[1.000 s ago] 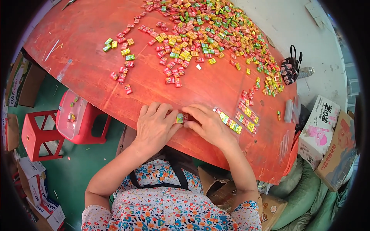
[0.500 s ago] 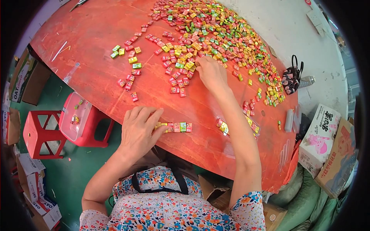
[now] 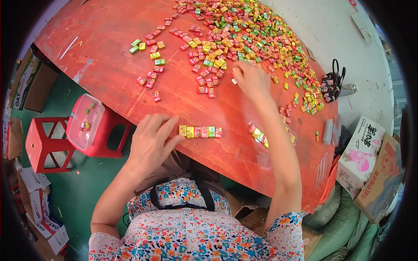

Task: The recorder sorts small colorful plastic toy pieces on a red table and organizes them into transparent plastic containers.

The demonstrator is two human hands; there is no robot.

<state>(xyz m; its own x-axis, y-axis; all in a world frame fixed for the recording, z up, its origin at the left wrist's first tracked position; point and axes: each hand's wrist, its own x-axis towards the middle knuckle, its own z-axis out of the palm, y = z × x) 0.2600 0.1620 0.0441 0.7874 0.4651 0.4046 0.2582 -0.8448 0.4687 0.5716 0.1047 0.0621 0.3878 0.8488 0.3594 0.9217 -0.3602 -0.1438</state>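
My left hand (image 3: 153, 137) rests at the table's near edge. Its thumb and fingers are apart, beside the left end of a straight row of small boxes (image 3: 200, 132) in yellow, red and green. Farther off to the right, my right hand (image 3: 253, 82) is closed, with a small red box (image 3: 234, 81) showing pale at its fingertips. Its palm faces away, so most of the grip is hidden. Loose small boxes (image 3: 211, 81) lie just left of it, at the near fringe of a large heap of red, yellow and green boxes (image 3: 261, 32).
Clear plastic holders with boxes (image 3: 260, 135) lie partly under my right forearm. A red table (image 3: 117, 74) spreads ahead, with a patterned bag (image 3: 331, 87) by its far right edge. Red stools (image 3: 50, 143) stand on the left; cartons (image 3: 360, 152) are stacked on the right.
My right hand has moved a little to the right of the loose boxes, and a small box now shows at its fingertips. My left thumb has drawn back slightly, showing more of the row's left end.
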